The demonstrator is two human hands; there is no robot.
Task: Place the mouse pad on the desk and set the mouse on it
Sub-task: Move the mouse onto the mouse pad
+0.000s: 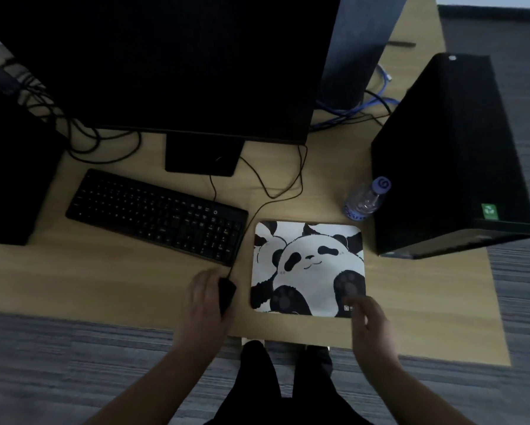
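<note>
A white mouse pad (308, 268) printed with black-and-white pandas lies flat on the wooden desk (104, 280), right of the keyboard. A black wired mouse (226, 294) sits on the bare desk just left of the pad, off its edge. My left hand (207, 302) wraps around the mouse from the left, its fingers curled over it. My right hand (366, 320) hovers at the pad's near right corner, fingers spread, with the fingertips over the corner. The mouse cable runs up past the keyboard toward the monitor.
A black keyboard (156, 214) lies angled at the left. A large dark monitor (165, 62) stands behind it on its base (200, 154). A black computer tower (450, 157) and a water bottle (366, 199) stand at the right. Loose cables lie at the back.
</note>
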